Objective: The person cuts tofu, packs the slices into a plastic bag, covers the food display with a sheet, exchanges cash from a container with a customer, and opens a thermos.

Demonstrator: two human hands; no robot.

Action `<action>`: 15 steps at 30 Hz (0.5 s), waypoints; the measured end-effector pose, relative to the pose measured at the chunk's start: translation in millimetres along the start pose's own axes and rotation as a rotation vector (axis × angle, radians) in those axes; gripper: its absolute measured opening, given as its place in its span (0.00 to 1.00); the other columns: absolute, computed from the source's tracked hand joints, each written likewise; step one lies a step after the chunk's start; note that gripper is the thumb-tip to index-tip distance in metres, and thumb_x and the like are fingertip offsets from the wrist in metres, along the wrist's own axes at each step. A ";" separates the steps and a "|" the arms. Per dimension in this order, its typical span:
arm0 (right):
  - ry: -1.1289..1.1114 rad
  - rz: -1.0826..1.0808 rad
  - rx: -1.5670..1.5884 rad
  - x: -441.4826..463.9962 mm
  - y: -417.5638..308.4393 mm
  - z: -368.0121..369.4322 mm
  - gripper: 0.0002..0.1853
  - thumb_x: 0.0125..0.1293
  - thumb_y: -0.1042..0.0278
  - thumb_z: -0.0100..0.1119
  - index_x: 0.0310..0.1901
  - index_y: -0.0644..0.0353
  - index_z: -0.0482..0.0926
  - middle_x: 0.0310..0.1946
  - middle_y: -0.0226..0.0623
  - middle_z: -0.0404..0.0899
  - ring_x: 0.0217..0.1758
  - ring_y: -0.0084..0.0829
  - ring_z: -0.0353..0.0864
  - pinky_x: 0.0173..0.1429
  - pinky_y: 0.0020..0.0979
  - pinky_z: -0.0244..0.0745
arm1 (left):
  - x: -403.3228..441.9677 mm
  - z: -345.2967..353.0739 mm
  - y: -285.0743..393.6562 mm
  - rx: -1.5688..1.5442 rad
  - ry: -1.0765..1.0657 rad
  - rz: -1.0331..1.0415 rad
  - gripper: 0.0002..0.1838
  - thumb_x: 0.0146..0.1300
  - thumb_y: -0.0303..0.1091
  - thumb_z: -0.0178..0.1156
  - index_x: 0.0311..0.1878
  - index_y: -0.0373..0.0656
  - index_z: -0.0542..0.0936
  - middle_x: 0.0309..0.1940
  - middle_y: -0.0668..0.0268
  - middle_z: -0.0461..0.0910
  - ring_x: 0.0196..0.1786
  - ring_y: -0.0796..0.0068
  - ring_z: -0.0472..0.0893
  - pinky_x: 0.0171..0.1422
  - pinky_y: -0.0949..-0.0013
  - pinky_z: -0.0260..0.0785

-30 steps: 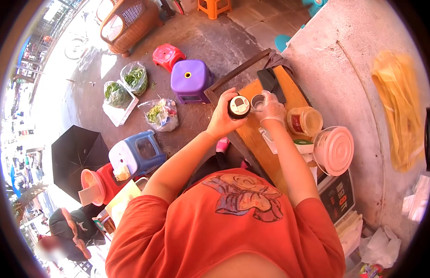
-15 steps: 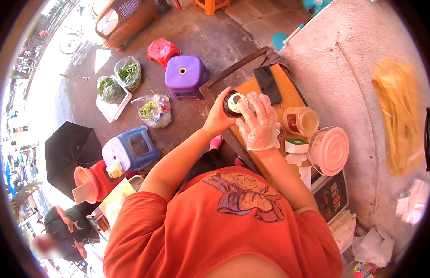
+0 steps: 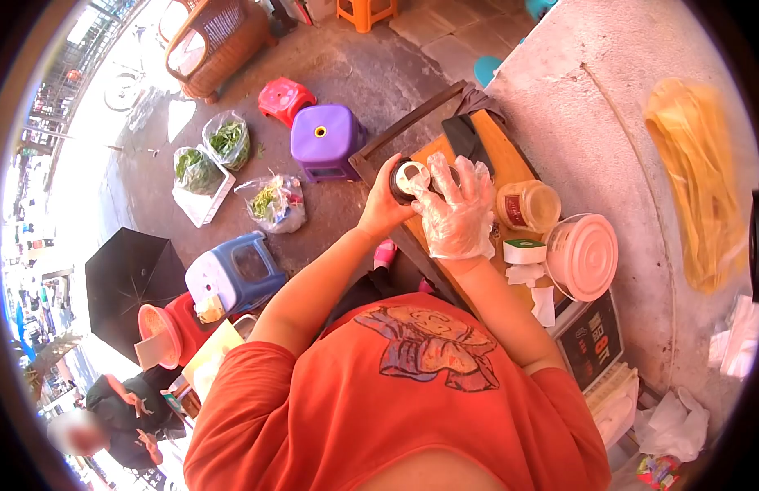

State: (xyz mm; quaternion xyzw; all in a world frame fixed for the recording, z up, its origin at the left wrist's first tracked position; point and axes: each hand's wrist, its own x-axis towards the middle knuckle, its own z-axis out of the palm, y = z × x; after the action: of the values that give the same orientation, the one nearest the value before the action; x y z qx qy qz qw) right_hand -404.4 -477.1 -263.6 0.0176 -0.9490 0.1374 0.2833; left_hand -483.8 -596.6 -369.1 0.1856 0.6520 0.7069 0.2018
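Observation:
My left hand (image 3: 386,200), bare, is closed around a small dark round container (image 3: 402,182) with a pale top or inside. Over its right side, my right hand (image 3: 457,211) wears a clear plastic glove. The gloved fingers are stretched and spread, with the nearest tips at the container's pale face. A dark edge shows behind these fingers; what it belongs to is hidden. Both hands are above the wooden table (image 3: 483,131). Just right of the glove stands a clear jar (image 3: 528,206) with a tan lid and red label.
On the table lie a dark flat item (image 3: 468,139), a green-and-white box (image 3: 524,251) and a lidded pink bucket (image 3: 582,258). Purple (image 3: 327,141) and blue (image 3: 237,277) stools, bagged greens (image 3: 227,141) and a black umbrella (image 3: 134,278) stand left. Another person (image 3: 126,417) is at lower left.
The gloved right hand has shifted slightly, and its fingers now look more upright and spread. The left hand keeps its hold on the container. The whole view has moved a little.

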 end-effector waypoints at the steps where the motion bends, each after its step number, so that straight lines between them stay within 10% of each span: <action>1: 0.008 -0.004 -0.004 0.0 0.2 0.5 0.17 0.44 0.67 0.68 0.40 0.48 0.81 0.59 0.33 0.72 0.61 0.46 0.66 0.62 0.56 0.57 | -1.3 0.5 1.8 -0.016 0.000 -0.005 0.49 0.42 0.26 0.74 0.68 0.40 0.56 0.55 0.60 0.71 0.58 0.70 0.73 0.62 0.68 0.67; 15: -0.060 0.008 -0.080 15.0 -7.8 -7.2 0.09 0.49 0.69 0.62 0.34 0.47 0.84 0.52 0.34 0.78 0.57 0.44 0.71 0.66 0.53 0.54 | 2.9 0.2 -7.7 0.032 0.009 0.056 0.47 0.43 0.25 0.71 0.68 0.41 0.56 0.54 0.59 0.73 0.57 0.70 0.74 0.61 0.68 0.68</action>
State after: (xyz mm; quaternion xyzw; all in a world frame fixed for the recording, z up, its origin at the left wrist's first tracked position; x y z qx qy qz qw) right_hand -412.2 -482.0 -247.7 0.0066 -0.9619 0.0999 0.2545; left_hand -485.8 -594.4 -376.8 0.2039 0.6585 0.7027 0.1759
